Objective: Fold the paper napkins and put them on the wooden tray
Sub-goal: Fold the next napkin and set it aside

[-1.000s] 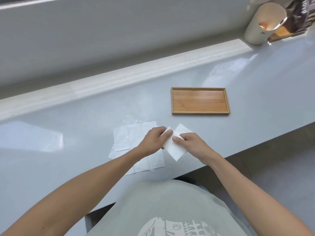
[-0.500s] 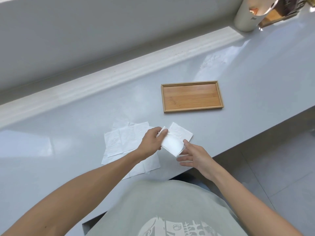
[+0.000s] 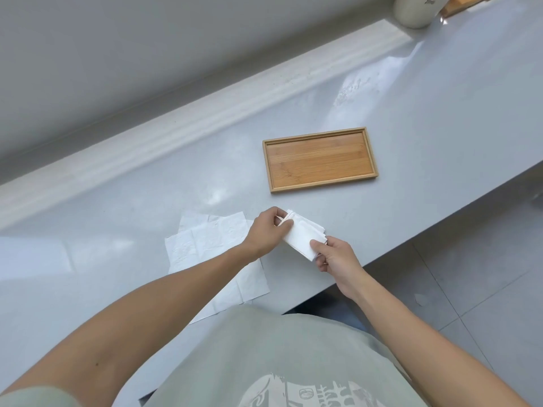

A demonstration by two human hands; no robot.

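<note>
Near the wooden tray (image 3: 320, 159), both hands pinch a folded napkin (image 3: 302, 237).

Inspector A: Clothing?

Inspector B: One garment in view, a pale grey-green T-shirt (image 3: 282, 356) of soft, matte cloth, loose over the torso. A short sleeve (image 3: 32, 396) of the same cloth shows at the lower left corner, rounded over the upper arm.

Inspector A: Markings?

Inspector B: A white print (image 3: 311, 392) on the chest, cut off by the lower edge. Curved shapes on one side, blocky characters on the other. Not legible.

Inspector A: Arms and hands?

Inspector B: Both forearms uncovered below the sleeves. Left hand (image 3: 269, 232) and right hand (image 3: 338, 259) bare: no gloves, rings, watch or bands seen.
</note>
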